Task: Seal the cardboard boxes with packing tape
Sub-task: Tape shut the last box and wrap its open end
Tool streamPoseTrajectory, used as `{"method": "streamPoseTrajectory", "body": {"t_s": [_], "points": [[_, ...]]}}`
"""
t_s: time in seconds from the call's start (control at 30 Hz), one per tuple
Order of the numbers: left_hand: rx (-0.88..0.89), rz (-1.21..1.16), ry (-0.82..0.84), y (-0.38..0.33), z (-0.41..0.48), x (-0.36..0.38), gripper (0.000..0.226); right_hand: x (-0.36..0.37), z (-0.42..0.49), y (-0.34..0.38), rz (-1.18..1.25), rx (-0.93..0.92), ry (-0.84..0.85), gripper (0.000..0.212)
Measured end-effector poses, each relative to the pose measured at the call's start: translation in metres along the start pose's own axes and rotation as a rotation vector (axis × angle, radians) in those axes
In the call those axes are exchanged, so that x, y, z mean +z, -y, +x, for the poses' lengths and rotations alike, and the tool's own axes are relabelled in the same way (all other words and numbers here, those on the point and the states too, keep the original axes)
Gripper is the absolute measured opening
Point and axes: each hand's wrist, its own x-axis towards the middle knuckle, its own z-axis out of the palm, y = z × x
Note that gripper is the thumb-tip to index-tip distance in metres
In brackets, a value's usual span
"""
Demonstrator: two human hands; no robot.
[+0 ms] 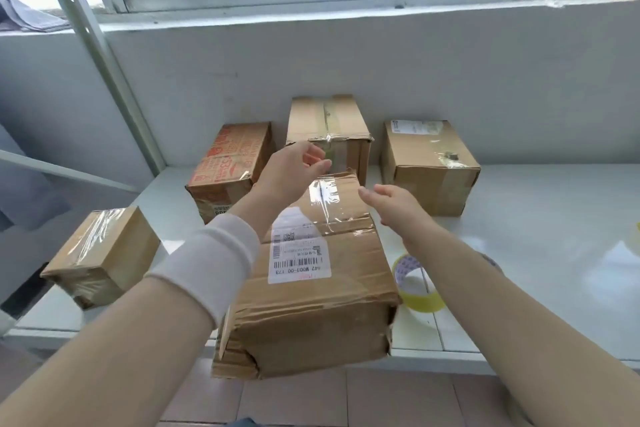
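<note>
Big cardboard box [311, 305] overhangs the worktop [536, 236] front edge, with a clear tape strip [325, 199] on top. Left hand [294, 166] is above its far end, fingers curled, can't tell if pinching tape. Right hand [391, 203] fingers straight, holding nothing. Tape roll [422, 302] sits just right of box.

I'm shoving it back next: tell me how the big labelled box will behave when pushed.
The big labelled box is creased and dented at its near walls, so it will probably give rather than stay stiff. The table looks smooth and glossy, so the box should slide readily. Its near end seems to overhang the edge; a pull might tip it.
</note>
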Motion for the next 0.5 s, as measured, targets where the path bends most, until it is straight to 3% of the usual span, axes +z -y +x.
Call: {"method": "streamPoseTrajectory", "body": {"t_s": [0.17, 0.27, 0.37, 0.5], "points": [[-0.128, 0.138, 0.210, 0.053, 0.048, 0.013, 0.048, 0.015, 0.037, 0.003, -0.011, 0.207, 0.129, 0.076], [-0.109, 0.190, 0.317, 0.063, 0.059, 0.020, 0.045, 0.023, 0.051, -0.003, 0.019, 0.242, 0.164, 0.068], [-0.137, 0.143, 0.330, 0.071, 0.066, 0.024, 0.043, 0.030, 0.063, -0.015, 0.061, 0.246, 0.150, 0.079], [-0.140, 0.120, 0.266, 0.074, 0.070, 0.031, 0.033, 0.034, 0.067, -0.022, 0.091, 0.194, 0.140, 0.049]]}}
